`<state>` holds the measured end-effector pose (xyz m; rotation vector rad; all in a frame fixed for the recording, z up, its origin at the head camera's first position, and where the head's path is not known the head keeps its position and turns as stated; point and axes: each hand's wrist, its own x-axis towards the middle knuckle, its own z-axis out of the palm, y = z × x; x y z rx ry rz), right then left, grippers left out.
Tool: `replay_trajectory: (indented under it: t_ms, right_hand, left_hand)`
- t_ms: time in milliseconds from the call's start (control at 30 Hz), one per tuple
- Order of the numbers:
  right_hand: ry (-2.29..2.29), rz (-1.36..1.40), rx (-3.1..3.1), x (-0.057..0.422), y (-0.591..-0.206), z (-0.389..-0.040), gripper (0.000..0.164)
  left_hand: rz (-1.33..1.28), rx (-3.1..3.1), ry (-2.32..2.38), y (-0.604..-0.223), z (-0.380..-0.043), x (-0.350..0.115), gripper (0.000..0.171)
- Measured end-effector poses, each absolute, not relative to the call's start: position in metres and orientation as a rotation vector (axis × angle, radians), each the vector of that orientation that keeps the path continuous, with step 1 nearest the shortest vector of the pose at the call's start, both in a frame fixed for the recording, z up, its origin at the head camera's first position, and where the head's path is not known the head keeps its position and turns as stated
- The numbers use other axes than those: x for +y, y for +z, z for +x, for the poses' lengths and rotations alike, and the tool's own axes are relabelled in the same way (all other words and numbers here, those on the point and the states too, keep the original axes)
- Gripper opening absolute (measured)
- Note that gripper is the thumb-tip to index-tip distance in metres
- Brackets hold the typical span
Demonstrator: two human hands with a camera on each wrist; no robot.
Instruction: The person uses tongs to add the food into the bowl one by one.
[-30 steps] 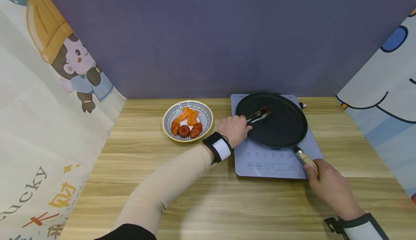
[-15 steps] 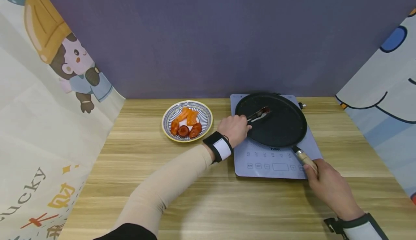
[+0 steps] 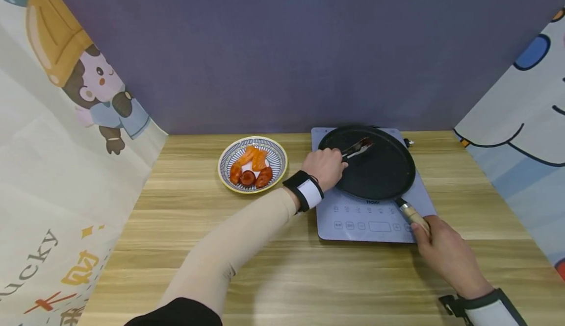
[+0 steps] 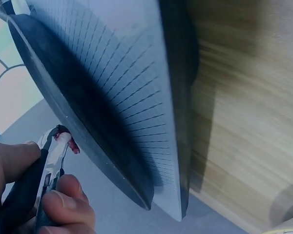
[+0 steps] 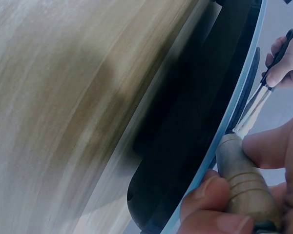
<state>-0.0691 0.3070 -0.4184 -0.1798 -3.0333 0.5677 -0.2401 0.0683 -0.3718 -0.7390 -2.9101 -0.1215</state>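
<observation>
My left hand (image 3: 324, 168) grips black-handled metal tongs (image 3: 355, 150) over the left part of a flat black frying pan (image 3: 384, 169). At the tongs' tips is a small dark reddish-brown piece of food (image 4: 74, 145), its kind unclear. In the left wrist view thumb and fingers curl around the tongs' handles (image 4: 23, 195). My right hand (image 3: 448, 257) holds the pan's wooden handle (image 3: 414, 214); the right wrist view shows thumb and fingers wrapped about this handle (image 5: 246, 187). Beneath the pan lies a light grey induction cooktop (image 3: 371, 218).
Left of the cooktop stands a patterned plate (image 3: 277, 157) with a yellow rim, holding several orange and reddish-brown food pieces (image 3: 259, 161). Both sit on a wood-grain table (image 3: 353, 282). A dark purple-grey panel (image 3: 282, 56) rises behind, with printed cloths (image 3: 53, 179) at the sides.
My left hand and the tongs have shifted slightly right and farther over the pan. The right hand stays on the handle; the pan keeps its place on the cooktop.
</observation>
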Motion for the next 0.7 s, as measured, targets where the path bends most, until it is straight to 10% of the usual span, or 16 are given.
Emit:
replay_trajectory:
  t_ms: [700]
  right_hand:
    - [0.578, -0.188, -3.032, 0.305, -0.418, -0.068, 0.028]
  left_hand:
    - [-0.701, -2.981, -0.125, -0.372, -0.260, 0.093, 0.031]
